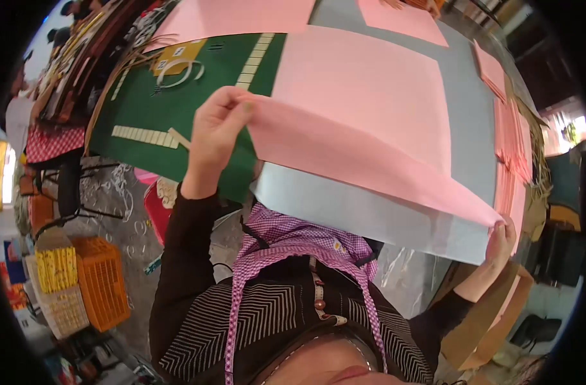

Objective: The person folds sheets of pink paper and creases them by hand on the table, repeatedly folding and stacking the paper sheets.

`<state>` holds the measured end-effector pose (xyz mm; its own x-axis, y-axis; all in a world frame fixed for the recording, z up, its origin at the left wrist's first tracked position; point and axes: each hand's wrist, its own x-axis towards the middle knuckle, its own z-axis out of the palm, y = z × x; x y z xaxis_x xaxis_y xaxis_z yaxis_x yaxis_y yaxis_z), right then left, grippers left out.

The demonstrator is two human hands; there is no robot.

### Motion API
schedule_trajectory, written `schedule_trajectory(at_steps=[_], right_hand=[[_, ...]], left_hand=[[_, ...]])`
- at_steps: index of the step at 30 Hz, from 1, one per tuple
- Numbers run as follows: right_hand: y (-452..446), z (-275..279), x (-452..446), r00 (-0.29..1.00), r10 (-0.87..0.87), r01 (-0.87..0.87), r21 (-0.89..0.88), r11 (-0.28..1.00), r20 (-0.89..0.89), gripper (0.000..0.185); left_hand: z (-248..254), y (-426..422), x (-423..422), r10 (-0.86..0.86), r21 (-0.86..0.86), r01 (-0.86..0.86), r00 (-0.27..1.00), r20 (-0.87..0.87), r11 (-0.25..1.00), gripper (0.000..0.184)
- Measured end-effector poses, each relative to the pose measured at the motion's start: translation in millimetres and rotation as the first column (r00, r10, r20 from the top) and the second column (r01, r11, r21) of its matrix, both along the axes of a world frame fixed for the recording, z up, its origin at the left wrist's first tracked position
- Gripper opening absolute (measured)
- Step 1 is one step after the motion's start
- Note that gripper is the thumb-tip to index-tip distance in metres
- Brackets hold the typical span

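Observation:
A pink sheet (331, 144) is stretched between my two hands above the front of the table, its near edge slanting down to the right. My left hand (216, 128) pinches its left corner between thumb and fingers. At the far right end, my right hand (500, 244) grips the other corner near the table's front right edge. Beneath and beyond it, a larger pink sheet (370, 83) lies flat on the grey-blue tabletop (463, 122). Whether the held sheet touches the one below, I cannot tell.
A green mat (145, 125) at left carries cream strips (144, 136) and a white loop (180, 72). Folded pink pieces (511, 138) are stacked along the right edge. Another person's hands (428, 6) rest at the far side. An orange crate (102, 282) stands on the floor.

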<state>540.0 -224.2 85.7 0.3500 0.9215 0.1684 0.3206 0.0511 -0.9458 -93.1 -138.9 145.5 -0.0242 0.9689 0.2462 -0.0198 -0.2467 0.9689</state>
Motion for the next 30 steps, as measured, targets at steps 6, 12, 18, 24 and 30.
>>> schedule_trajectory(at_steps=[6, 12, 18, 24, 30], right_hand=[[2.6, 11.0, -15.1, 0.999, 0.021, -0.019, 0.030, 0.999, -0.047, 0.019], [2.4, 17.0, -11.2, 0.971, 0.174, -0.155, 0.122, 0.980, -0.166, 0.026], [8.7, 35.2, -23.3, 0.943, 0.257, -0.214, 0.208, 0.954, -0.211, 0.025], [31.9, 60.3, 3.6, 0.962, 0.215, -0.163, 0.277, 0.947, -0.169, 0.022], [59.8, 119.2, 2.5, 0.977, 0.108, -0.026, 0.398, 0.917, -0.186, 0.018]], left_hand=[[5.7, 1.5, 8.2, -0.026, 0.028, 0.020, 0.967, 0.253, 0.999, 0.010], [5.2, 5.5, 7.0, -0.036, 0.045, 0.023, 0.952, 0.306, 0.999, 0.008], [16.7, 13.2, 14.5, 0.009, 0.068, -0.030, 0.956, 0.293, 0.997, 0.007], [44.3, 35.5, 15.2, 0.025, 0.168, -0.049, 0.990, 0.138, 0.985, 0.009], [101.1, 79.0, 15.4, -0.071, 0.222, 0.048, 0.993, 0.097, 0.974, 0.012]])
